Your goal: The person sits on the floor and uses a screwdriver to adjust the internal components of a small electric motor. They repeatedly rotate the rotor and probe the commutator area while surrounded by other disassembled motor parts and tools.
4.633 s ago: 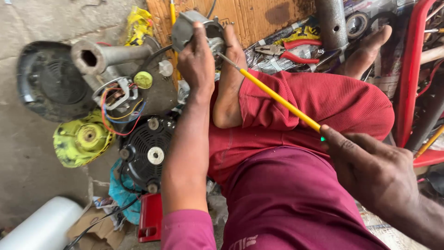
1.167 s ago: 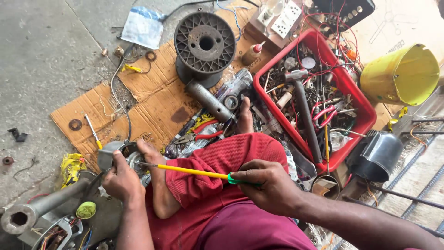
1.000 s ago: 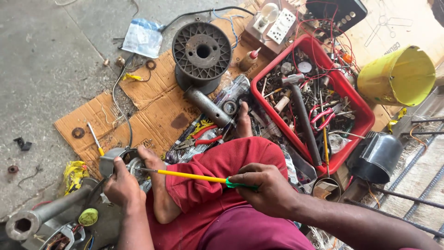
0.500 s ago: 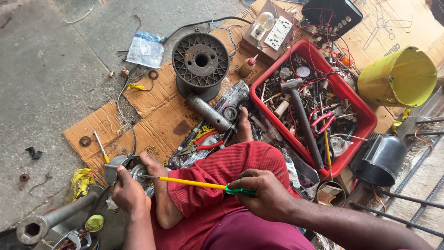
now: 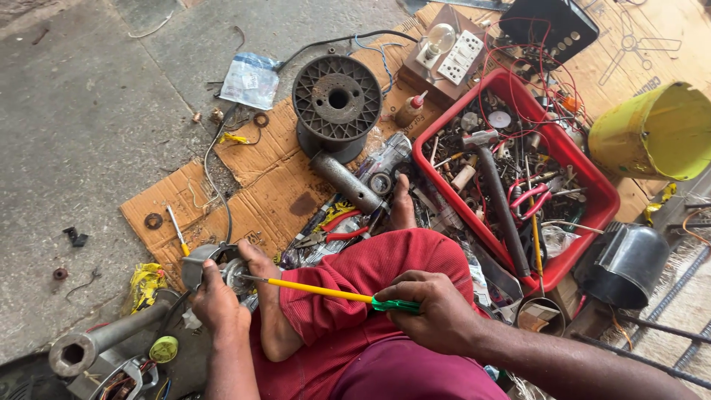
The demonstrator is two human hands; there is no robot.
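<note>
Hands, two: left (image 5: 215,300) grips one motor housing (image 5: 211,261), right (image 5: 437,318) one screwdriver (image 5: 318,290).

Floor: you sat on bare grey concrete floor (image 5: 81,96), stained and gritty, stretching up and left beyond your fingers.
Covering: flattened brown cardboard (image 5: 252,200) lay just above your fingers; a second sheet ran across the top right.
Lower right: you had a woven mat (image 5: 678,311) with metal rods (image 5: 652,326) past your fingers.
Light: even daylight, soft shadows.
</note>
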